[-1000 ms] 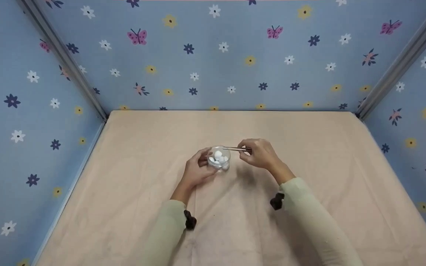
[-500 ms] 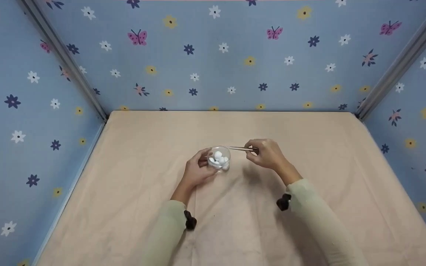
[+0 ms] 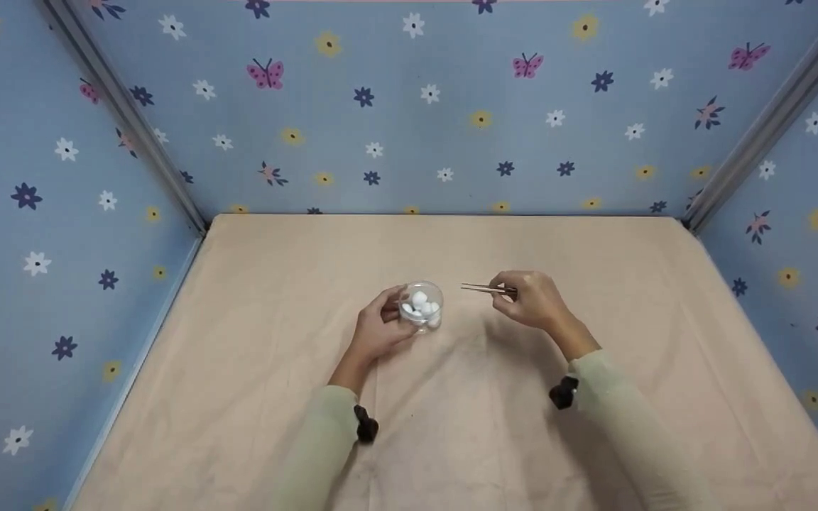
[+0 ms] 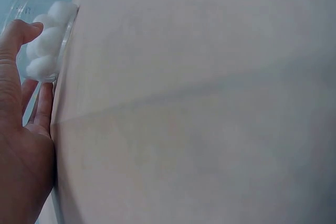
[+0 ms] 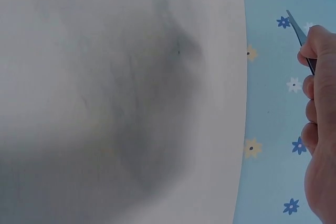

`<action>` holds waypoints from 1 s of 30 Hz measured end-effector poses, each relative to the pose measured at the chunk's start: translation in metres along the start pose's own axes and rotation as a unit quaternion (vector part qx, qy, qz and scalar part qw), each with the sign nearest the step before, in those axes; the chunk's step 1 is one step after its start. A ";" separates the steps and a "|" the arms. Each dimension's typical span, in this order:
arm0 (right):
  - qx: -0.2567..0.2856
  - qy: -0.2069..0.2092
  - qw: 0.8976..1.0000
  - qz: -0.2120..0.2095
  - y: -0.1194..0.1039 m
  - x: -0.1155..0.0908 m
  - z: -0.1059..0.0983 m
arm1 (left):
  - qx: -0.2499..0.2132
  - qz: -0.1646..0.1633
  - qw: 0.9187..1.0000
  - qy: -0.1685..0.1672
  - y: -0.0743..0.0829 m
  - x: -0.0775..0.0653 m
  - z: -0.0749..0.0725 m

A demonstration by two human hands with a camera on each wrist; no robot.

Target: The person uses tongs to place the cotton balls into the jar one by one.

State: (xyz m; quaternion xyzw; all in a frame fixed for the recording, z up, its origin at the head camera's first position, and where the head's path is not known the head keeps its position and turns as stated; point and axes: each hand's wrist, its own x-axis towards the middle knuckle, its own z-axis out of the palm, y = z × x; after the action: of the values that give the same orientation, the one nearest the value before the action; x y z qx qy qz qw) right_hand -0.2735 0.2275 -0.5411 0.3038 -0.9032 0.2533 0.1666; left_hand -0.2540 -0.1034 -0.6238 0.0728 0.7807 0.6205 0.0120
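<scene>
A clear, open-topped jar (image 3: 421, 321) stands on the cloth near the middle of the table, with several white cotton balls (image 3: 420, 299) inside. My left hand (image 3: 379, 328) grips it from the left side; in the left wrist view the thumb (image 4: 23, 32) lies along the jar wall in front of the cotton balls (image 4: 50, 40). To the right of the jar, raised above the cloth, my right hand (image 3: 531, 299) pinches metal tweezers (image 3: 478, 287). Their tips point left toward the jar and stand apart from it, with nothing between them. In the right wrist view the tweezers (image 5: 296, 29) show beyond the curled fingers.
A beige cloth (image 3: 281, 284) with faint creases covers the table. Blue flowered panels (image 3: 423, 106) rise at the back and both sides, joined by grey corner posts (image 3: 771, 106). Black wrist devices (image 3: 564, 392) sit at both sleeves.
My right hand has drawn back to the right with the tweezers, whose tips have moved from the jar's rim to clear of it. The left hand and jar have stayed in place.
</scene>
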 end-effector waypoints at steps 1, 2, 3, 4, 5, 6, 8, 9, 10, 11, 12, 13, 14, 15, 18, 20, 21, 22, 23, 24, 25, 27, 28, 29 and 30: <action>0.000 0.002 1.000 0.003 0.001 -0.001 -0.001 | -0.001 0.001 1.000 0.000 0.000 0.000 0.000; 0.001 0.004 1.000 0.006 0.003 -0.003 -0.002 | 0.001 0.002 1.000 0.000 0.000 0.000 0.000; 0.001 0.005 1.000 0.010 0.004 -0.004 -0.003 | 0.001 0.003 1.000 0.000 0.000 -0.001 -0.001; 0.002 0.006 1.000 0.014 0.005 -0.006 -0.004 | 0.002 0.004 1.000 -0.001 0.000 -0.001 -0.001; 0.003 0.006 1.000 0.018 0.005 -0.007 -0.004 | 0.002 0.006 1.000 -0.001 -0.001 -0.001 -0.001; 0.005 0.006 1.000 0.020 0.006 -0.008 -0.005 | 0.002 0.006 1.000 -0.002 -0.001 -0.001 -0.001; 0.009 0.008 1.000 0.023 0.007 -0.010 -0.005 | 0.008 0.007 1.000 -0.003 -0.001 -0.001 -0.001; 0.011 0.011 1.000 0.025 0.008 -0.010 -0.005 | 0.009 0.006 1.000 -0.002 -0.001 -0.001 -0.001; 0.015 0.013 0.999 0.025 0.008 -0.011 -0.005 | 0.009 0.007 1.000 -0.002 -0.001 -0.001 -0.001; 0.019 0.016 0.999 0.025 0.008 -0.011 -0.005 | 0.011 0.008 1.000 -0.002 -0.001 -0.001 -0.001; 0.024 0.019 0.999 0.025 0.008 -0.011 -0.005 | 0.012 0.008 1.000 -0.002 -0.001 -0.001 -0.001; 0.028 0.022 0.999 0.025 0.008 -0.011 -0.004 | 0.014 0.007 1.000 -0.001 -0.001 -0.001 -0.001; 0.031 0.025 0.999 0.023 0.008 -0.011 -0.004 | 0.014 0.007 1.000 -0.001 -0.001 -0.001 -0.001; 0.035 0.029 0.999 0.022 0.007 -0.011 -0.004 | 0.013 0.007 1.000 -0.001 -0.001 -0.001 -0.001; 0.045 0.037 0.998 0.013 0.006 -0.011 -0.004 | 0.012 0.009 1.000 -0.001 -0.001 -0.001 0.000; 0.050 0.042 0.998 0.007 0.005 -0.011 -0.003 | 0.008 0.009 1.000 0.000 -0.001 0.000 0.000; 0.053 0.044 0.998 0.005 0.005 -0.011 -0.003 | 0.006 0.009 1.000 0.000 -0.001 0.000 0.000; 0.054 0.046 0.998 0.003 0.005 -0.011 -0.002 | 0.006 0.008 1.000 0.000 -0.001 0.000 0.000; 0.056 0.047 0.997 0.002 0.005 -0.011 -0.002 | 0.006 0.007 1.000 0.001 -0.001 0.000 0.000; 0.058 0.047 0.997 0.001 0.005 -0.011 -0.002 | 0.005 0.004 1.000 0.000 -0.001 0.000 0.000; 0.058 0.048 0.997 0.000 0.005 -0.011 -0.001 | 0.006 0.003 1.000 0.000 -0.001 0.000 0.000; 0.063 0.049 0.997 0.001 0.004 -0.011 -0.001 | 0.006 0.001 1.000 0.000 0.000 0.000 0.000; 0.068 0.050 0.996 0.003 0.004 -0.011 -0.001 | 0.006 0.001 1.000 0.000 0.000 0.000 0.000; 0.073 0.052 0.996 0.006 0.004 -0.012 -0.001 | 0.004 0.001 1.000 0.000 0.000 -0.001 0.000; 0.078 0.055 0.995 0.008 0.004 -0.012 0.000 | 0.003 0.001 1.000 -0.001 0.000 -0.001 0.000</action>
State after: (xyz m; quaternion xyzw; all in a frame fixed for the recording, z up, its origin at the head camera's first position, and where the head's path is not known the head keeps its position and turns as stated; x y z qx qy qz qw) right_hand -0.2668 0.2359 -0.5475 0.2942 -0.8725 0.3407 0.1902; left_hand -0.2534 -0.1033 -0.6237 0.0741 0.7822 0.6185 0.0114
